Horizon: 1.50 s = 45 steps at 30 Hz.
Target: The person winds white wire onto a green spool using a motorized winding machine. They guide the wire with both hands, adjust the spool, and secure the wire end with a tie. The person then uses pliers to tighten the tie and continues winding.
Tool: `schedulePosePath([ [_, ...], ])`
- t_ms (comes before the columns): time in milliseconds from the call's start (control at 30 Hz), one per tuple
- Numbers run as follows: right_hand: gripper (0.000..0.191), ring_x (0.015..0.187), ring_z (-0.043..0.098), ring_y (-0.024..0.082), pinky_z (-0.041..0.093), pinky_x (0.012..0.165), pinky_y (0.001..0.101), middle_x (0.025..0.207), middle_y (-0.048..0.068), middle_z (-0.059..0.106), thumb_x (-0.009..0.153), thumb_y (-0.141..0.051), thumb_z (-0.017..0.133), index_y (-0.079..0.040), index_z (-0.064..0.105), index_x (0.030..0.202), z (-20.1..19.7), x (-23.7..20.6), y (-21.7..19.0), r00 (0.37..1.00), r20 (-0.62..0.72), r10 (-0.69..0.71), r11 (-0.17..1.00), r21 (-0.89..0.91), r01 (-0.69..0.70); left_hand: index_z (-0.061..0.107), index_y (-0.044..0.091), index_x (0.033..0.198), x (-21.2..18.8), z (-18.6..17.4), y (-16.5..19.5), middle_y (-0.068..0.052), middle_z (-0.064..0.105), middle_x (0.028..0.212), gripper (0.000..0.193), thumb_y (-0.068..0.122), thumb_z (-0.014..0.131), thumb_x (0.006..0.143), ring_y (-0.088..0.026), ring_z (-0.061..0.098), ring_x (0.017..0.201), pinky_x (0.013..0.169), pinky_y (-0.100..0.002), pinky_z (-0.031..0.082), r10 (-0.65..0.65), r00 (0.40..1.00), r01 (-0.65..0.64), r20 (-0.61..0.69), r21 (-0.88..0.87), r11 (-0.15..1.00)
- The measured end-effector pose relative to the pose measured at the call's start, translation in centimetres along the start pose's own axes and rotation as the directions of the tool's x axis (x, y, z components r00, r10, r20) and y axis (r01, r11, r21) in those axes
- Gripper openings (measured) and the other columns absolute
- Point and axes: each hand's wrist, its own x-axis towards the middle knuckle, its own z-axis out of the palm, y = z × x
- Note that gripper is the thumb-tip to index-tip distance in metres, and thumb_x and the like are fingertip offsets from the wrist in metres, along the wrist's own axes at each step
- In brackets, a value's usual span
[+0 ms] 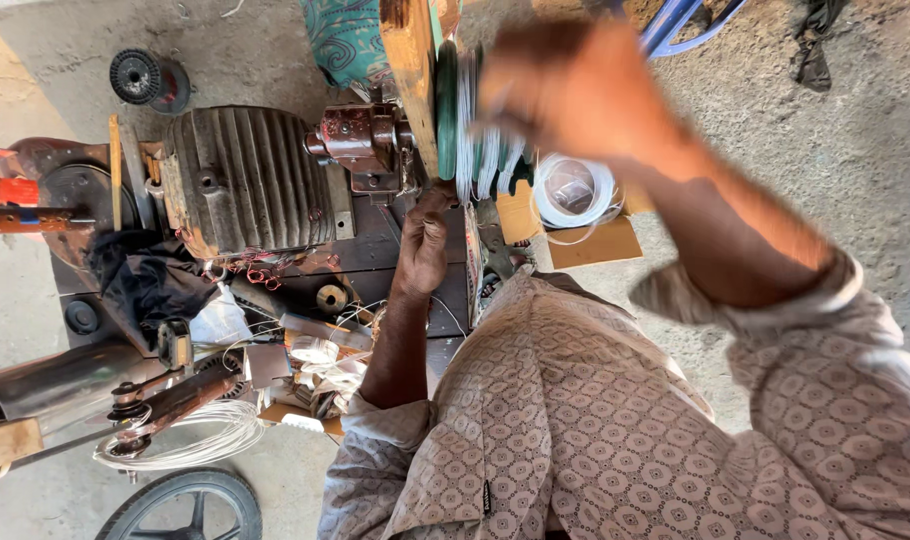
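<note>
The left hand (425,240) was up at the winding former (475,130), its fingers curled in against the lower edge of the green stepped discs where the white wire (467,110) sat in the grooves. The right hand (565,90) was raised in front of the same former, blurred; whether it gripped the wire or only hovered against it, I could not tell. So the two hands were apart, one low, one high, both at the former, which stood on edge against a wooden board (412,70) on the shaft of a rusty winding head (365,140).

Just beside the former, a loose coil of white wire (573,190) lay on a piece of cardboard (595,240). To the left sat a ribbed grey electric motor (245,175) on the dark metal surface (370,255). Another loop of pale wire (200,435) hung near a rusty lever arm (165,400), with a black spool (140,77) off on the concrete floor (835,150) and a wheel (185,505) at the bottom edge.
</note>
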Motion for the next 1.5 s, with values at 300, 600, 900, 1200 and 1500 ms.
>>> schedulePosePath([
  [300, 0.026, 0.070, 0.066, 0.020, 0.054, 0.062, 0.0378, 0.083, 0.005, 0.069, 0.101, -0.032, 0.076, -0.008, 0.072, 0.092, 22.6, -5.6, 8.4, 0.715, 0.460, 0.526, 0.338, 0.658, -0.673, 0.062, 0.005, 0.134, -0.3, -0.2, -1.2, -0.011, 0.062, 0.127, 0.074, 0.070, 0.043, 0.105, -0.024, 0.055, 0.127, 0.118, -0.046, 0.041, -0.045, 0.998, 0.047, -0.044, 0.027, 0.999],
  [600, 0.023, 0.068, 0.066, 0.017, 0.057, 0.060, 0.0365, 0.079, 0.005, 0.068, 0.092, -0.026, 0.079, -0.008, 0.069, 0.082, 11.4, -9.6, -10.5, 0.971, 0.193, 0.142, 0.880, 0.426, -0.213, 0.061, 0.006, 0.137, -1.0, -0.5, -1.0, -0.010, 0.063, 0.132, 0.068, 0.065, 0.046, 0.107, -0.024, 0.056, 0.130, 0.117, -0.046, 0.043, -0.007, 1.000, 0.007, -0.009, -0.003, 1.000],
  [900, 0.023, 0.080, 0.070, 0.021, 0.056, 0.067, 0.0377, 0.094, 0.006, 0.072, 0.103, -0.034, 0.077, -0.012, 0.069, 0.105, 2.4, 1.3, 7.7, 0.935, 0.165, 0.315, 0.869, 0.345, -0.354, 0.062, 0.006, 0.137, -0.2, -0.1, -0.6, -0.010, 0.063, 0.128, 0.069, 0.065, 0.045, 0.107, -0.024, 0.058, 0.126, 0.116, -0.045, 0.044, -0.027, 0.999, 0.027, -0.018, -0.020, 0.999],
  [1200, 0.024, 0.073, 0.068, 0.019, 0.052, 0.058, 0.0315, 0.094, 0.009, 0.073, 0.102, -0.025, 0.062, -0.009, 0.071, 0.119, 26.0, -13.2, 0.7, 0.669, 0.595, 0.446, 0.099, 0.710, -0.697, 0.062, 0.005, 0.135, -1.1, -0.9, -2.6, -0.011, 0.062, 0.130, 0.067, 0.065, 0.046, 0.108, -0.025, 0.056, 0.130, 0.119, -0.047, 0.042, -0.039, 0.999, 0.040, -0.029, 0.028, 0.999],
  [1500, 0.016, 0.067, 0.064, 0.013, 0.055, 0.056, 0.0299, 0.076, 0.002, 0.061, 0.088, -0.016, 0.079, -0.011, 0.066, 0.080, 4.7, -4.8, -9.7, 0.975, 0.193, -0.111, 0.992, 0.087, 0.095, 0.060, 0.004, 0.133, -0.9, -0.5, -1.1, -0.013, 0.061, 0.131, 0.068, 0.065, 0.048, 0.105, -0.026, 0.056, 0.130, 0.118, -0.050, 0.043, -0.042, 0.998, 0.041, -0.044, -0.015, 0.999],
])
